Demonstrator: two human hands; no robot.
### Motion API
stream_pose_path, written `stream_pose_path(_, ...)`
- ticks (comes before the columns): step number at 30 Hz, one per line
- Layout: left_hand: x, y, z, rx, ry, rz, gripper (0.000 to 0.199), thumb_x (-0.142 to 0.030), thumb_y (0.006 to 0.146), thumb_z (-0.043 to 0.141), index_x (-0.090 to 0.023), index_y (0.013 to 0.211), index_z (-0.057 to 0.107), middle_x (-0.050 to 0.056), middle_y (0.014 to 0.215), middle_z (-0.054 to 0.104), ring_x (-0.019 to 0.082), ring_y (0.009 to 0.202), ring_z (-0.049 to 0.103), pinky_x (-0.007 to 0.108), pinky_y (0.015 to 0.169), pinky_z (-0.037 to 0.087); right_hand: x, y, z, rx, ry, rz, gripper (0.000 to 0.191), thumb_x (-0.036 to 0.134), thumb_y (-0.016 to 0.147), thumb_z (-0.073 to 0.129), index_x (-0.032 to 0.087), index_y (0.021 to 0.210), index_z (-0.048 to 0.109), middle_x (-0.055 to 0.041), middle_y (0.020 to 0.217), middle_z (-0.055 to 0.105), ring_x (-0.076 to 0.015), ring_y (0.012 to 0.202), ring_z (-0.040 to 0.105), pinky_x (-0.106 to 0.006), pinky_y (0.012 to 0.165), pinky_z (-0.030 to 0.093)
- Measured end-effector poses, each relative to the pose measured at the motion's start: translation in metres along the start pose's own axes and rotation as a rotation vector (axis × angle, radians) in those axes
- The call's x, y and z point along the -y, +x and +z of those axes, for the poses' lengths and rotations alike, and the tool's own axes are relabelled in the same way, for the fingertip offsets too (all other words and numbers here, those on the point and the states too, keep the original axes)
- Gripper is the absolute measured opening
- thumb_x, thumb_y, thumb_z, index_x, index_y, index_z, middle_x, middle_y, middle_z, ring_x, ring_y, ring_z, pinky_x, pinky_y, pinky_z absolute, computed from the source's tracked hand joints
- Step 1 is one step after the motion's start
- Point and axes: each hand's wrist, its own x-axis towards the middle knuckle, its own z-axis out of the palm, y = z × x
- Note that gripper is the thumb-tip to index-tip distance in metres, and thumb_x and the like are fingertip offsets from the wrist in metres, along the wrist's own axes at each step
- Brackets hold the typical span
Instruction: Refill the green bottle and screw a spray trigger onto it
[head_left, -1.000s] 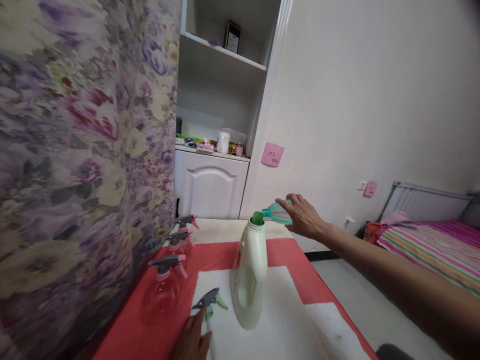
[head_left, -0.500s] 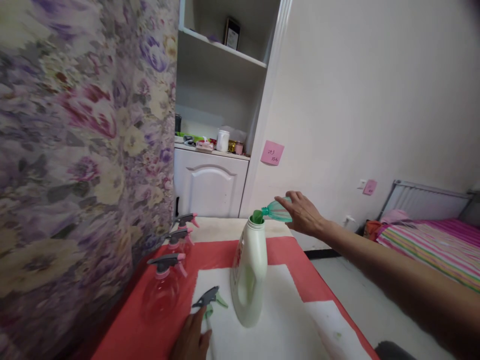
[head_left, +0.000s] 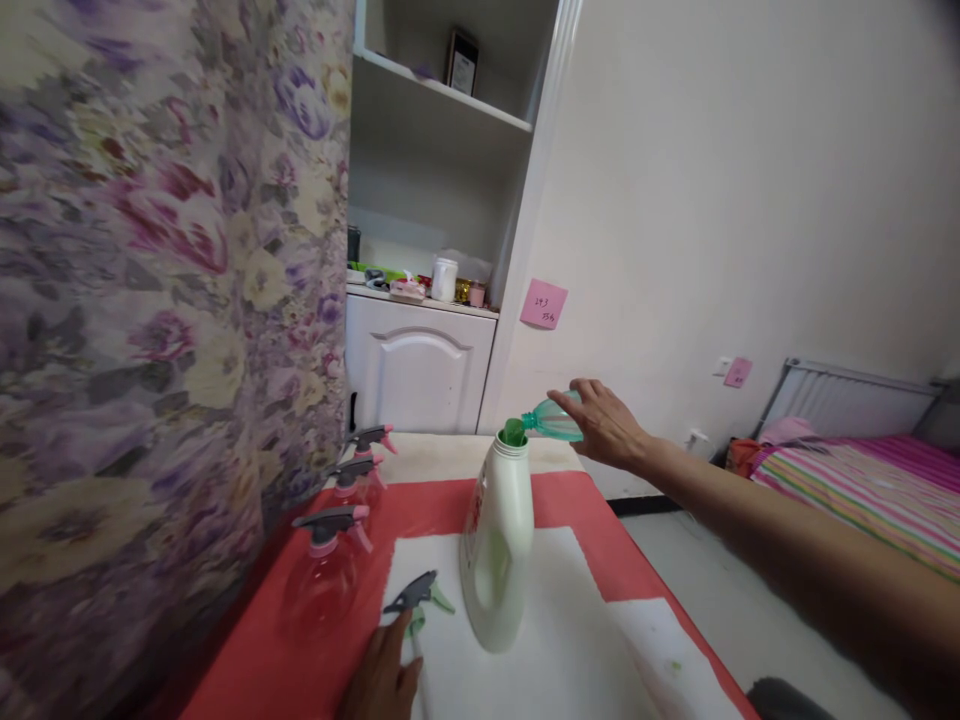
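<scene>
My right hand (head_left: 602, 420) is wrapped round a clear green bottle (head_left: 551, 419), tilted on its side with its neck at a green funnel (head_left: 514, 432). The funnel sits in the mouth of a large pale green jug (head_left: 499, 550), upright on white paper. Low in the view, my left hand (head_left: 382, 675) has its fingers closed on a grey and green spray head (head_left: 416, 595), whose thin tube runs down beside the fingers. Pink-collared spray bottles (head_left: 322, 575) stand to the left of the jug.
A floral curtain (head_left: 172, 300) hangs along the left. Behind the red-covered table (head_left: 562, 500) are a white cabinet (head_left: 420, 360) and a wall with a pink note (head_left: 543, 303). A bed (head_left: 870, 470) stands far right.
</scene>
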Motion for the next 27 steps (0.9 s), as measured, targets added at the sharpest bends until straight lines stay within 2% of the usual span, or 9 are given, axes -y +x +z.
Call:
stream_pose_path(17, 0.0046, 0.0006, 0.0047, -0.006, -0.003, 0.002, 0.035, -0.033, 0.08, 0.047, -0.027, 0.108, 0.066, 0.005, 0.082, 0.072, 0.022, 0.071, 0.067, 0.032, 0.068, 0.058, -0.0013, 0.0061, -0.0063, 0.008, -0.023, -0.037, 0.072, 0.016, 0.069, 0.067, 0.023, 0.136, 0.042, -0.0145, 0.118, 0.048, -0.0287, 0.104, 0.045, -0.039, 0.089, 0.041)
stream_pose_path(22, 0.0036, 0.0012, 0.0044, -0.036, 0.015, 0.015, 0.034, -0.034, 0.08, 0.046, -0.026, 0.107, 0.066, 0.005, 0.082, 0.073, 0.021, 0.071, 0.067, 0.031, 0.069, 0.058, -0.0012, 0.0076, -0.0065, 0.003, -0.025, -0.049, 0.071, 0.013, 0.067, 0.066, 0.023, 0.134, 0.043, -0.0146, 0.118, 0.049, -0.0286, 0.104, 0.045, -0.038, 0.089, 0.04)
stream_pose_path(27, 0.0035, 0.0016, 0.004, -0.018, 0.013, 0.007, 0.034, -0.032, 0.078, 0.047, -0.028, 0.106, 0.065, 0.004, 0.081, 0.073, 0.021, 0.072, 0.068, 0.029, 0.068, 0.058, -0.0005, 0.0082, -0.0063, -0.008, -0.045, -0.055, 0.075, 0.009, 0.065, 0.065, 0.023, 0.135, 0.043, -0.0148, 0.119, 0.049, -0.0285, 0.103, 0.045, -0.039, 0.089, 0.039)
